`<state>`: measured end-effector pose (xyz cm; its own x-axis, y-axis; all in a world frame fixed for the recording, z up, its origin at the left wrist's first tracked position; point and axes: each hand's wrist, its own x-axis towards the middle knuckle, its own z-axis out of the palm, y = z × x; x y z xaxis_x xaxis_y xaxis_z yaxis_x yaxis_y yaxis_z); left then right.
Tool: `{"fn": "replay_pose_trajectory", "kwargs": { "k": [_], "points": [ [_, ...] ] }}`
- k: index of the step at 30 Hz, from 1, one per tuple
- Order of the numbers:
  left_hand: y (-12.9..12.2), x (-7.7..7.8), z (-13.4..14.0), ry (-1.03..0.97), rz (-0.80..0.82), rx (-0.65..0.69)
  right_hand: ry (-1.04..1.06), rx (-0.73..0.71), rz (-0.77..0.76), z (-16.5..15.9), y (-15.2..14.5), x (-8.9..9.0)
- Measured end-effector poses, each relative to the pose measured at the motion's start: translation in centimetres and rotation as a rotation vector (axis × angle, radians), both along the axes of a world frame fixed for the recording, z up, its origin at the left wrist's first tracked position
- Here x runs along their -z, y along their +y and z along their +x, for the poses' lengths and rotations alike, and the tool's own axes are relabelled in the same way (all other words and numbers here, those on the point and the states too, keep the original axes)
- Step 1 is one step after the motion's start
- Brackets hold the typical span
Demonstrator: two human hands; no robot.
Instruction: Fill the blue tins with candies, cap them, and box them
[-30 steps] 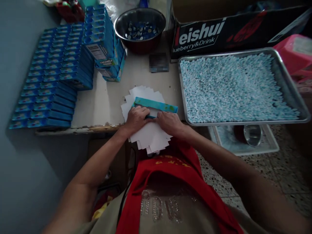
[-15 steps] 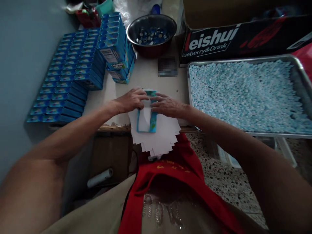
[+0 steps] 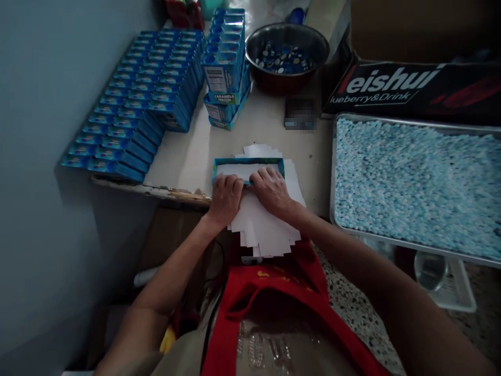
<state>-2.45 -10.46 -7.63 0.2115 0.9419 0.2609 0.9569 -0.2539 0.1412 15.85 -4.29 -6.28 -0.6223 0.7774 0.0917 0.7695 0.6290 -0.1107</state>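
A shallow blue cardboard tray [image 3: 248,161] lies crosswise on white paper sheets [image 3: 270,232], its inside white. My left hand [image 3: 226,197] is closed over the left part of the tray's near wall, fingers curled inward over the edge. My right hand [image 3: 271,191] grips the same near wall further right, its fingertips reaching inside. The thumbs are mostly hidden. The fanned sheets stick out behind the tray and hang over the table's front edge towards the red apron [image 3: 289,282].
Rows of blue boxes [image 3: 133,104] stand at the left, beside a taller stack of boxes [image 3: 223,68]. Behind is a metal bowl [image 3: 287,73] of small wrapped pieces. A metal tray [image 3: 333,177] of blue-white candies lies right, before a black carton [image 3: 385,94].
The blue tray has turned from lengthwise to crosswise. My hands have shifted from its two long sides onto its near wall. The camera view has moved left.
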Motion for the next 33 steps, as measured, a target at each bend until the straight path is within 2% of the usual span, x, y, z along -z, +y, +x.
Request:
{"fn": "replay_pose_trajectory", "kwargs": {
  "k": [2, 6, 13, 18, 23, 29, 33],
  "points": [
    [1.3, 0.3, -1.2, -0.022, -0.006, 0.046, -0.013, 0.015, -0.005, 0.0, -0.1, 0.0],
    [2.4, -0.2, -2.6, 0.094, -0.076, 0.088, -0.058, -0.043, -0.076, -0.1, 0.4, -0.7],
    [3.2, -1.4, -2.6, 0.151, -0.155, 0.107, -0.136, -0.058, -0.139, 1.1, 0.7, -1.7],
    [3.8, -1.5, -2.6, 0.113, -0.165, 0.091, -0.153, -0.030, -0.173, 1.0, 0.5, -1.4],
    [3.5, -1.5, -2.9, 0.131, -0.156, 0.090, -0.151, -0.038, -0.214, 0.9, 1.0, -1.9],
    [3.0, -1.4, -2.9, 0.165, -0.176, 0.115, -0.119, -0.182, -0.189, 3.1, -0.5, -1.5],
    [3.8, -2.0, -3.2, 0.147, -0.247, 0.198, -0.088, -0.247, -0.236, 3.5, 0.3, -2.0]
  ]
}}
